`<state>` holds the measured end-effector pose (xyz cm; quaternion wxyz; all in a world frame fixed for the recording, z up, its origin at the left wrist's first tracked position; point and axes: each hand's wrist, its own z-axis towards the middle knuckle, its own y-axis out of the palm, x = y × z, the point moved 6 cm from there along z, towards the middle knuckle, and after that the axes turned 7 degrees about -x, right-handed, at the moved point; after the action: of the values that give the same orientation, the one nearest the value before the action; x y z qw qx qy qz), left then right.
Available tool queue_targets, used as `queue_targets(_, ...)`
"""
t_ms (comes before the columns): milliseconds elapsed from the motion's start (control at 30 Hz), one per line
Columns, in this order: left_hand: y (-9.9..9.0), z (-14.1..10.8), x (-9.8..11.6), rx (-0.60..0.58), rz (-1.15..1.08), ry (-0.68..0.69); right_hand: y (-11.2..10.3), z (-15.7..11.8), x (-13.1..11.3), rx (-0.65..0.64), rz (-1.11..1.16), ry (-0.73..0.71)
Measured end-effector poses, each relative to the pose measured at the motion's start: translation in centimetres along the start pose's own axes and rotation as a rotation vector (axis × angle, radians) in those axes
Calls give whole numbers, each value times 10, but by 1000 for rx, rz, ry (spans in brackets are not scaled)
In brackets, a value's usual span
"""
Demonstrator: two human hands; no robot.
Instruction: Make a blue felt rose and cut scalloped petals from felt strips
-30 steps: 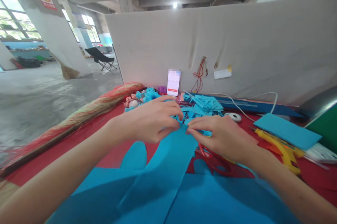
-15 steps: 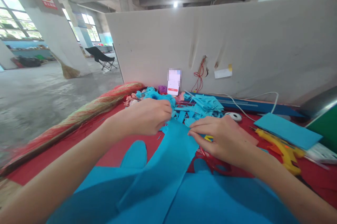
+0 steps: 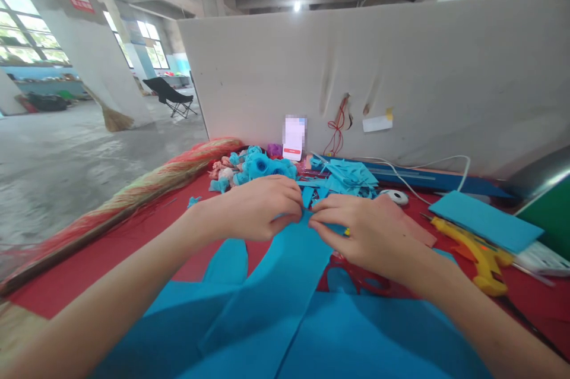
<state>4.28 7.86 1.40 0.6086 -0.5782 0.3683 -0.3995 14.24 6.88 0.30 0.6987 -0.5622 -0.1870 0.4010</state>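
Note:
A long blue strip (image 3: 285,266), which looks like crepe paper or felt, slants up from the front edge of the view. Its far end is pinched by my left hand (image 3: 269,207) and my right hand (image 3: 351,224), their fingertips nearly meeting. Both hands are closed, with the fingers hiding the very end of the strip. Under it lie wider blue sheets (image 3: 378,331). A rounded blue piece (image 3: 228,261) rests on the red tabletop left of the strip. Red-handled scissors (image 3: 369,284) lie below my right hand, partly covered.
Blue paper flowers (image 3: 260,166) and a pile of blue scraps (image 3: 351,177) stand behind my hands. A phone (image 3: 294,138) leans at the back panel. On the right lie a yellow glue gun (image 3: 478,254) and a folded blue sheet (image 3: 487,220). A fringed roll (image 3: 133,198) edges the left side.
My left hand has moved right and slightly down, to the strip's end. My right hand has shifted a little left, so the fingertips are now closer together.

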Motion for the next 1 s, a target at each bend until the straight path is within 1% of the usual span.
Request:
queue_targets(100,1,3,5,4,10,42,4,10,-5,-145,-59,23)
queue_targets(133,1,3,5,6,12,46,4,11,-5,-173,-78,31)
queue_targets(200,0,0,4,16,12,37,1,9,-2,-179,-94,43)
queue_targets(300,-5,-7,0,52,16,25,-3,-5,14,-171,-84,68)
queue_targets(400,-10,-14,-7,67,19,-11,-1,-20,36,-222,-90,136)
queue_targets(433,-11,-15,-9,69,17,-25,-2,-23,41,-203,-90,168)
queue_targets(500,-11,-15,-10,78,9,-32,-6,-23,44,-87,-69,220)
queue_targets(567,-11,-15,-9,92,-2,-12,-8,-18,38,28,-17,242)
queue_targets(600,-11,-14,-8,98,-5,-1,-7,-14,34,60,11,244)
queue_targets(700,-10,-12,-5,103,-7,18,1,-1,19,59,39,242)
queue_targets(800,-8,-11,-1,92,-3,36,6,6,9,49,-34,204)
queue_targets(900,-7,-11,3,86,-2,52,8,7,5,26,-76,173)
queue_targets(1000,-11,-15,-1,83,19,27,5,5,6,16,-42,161)
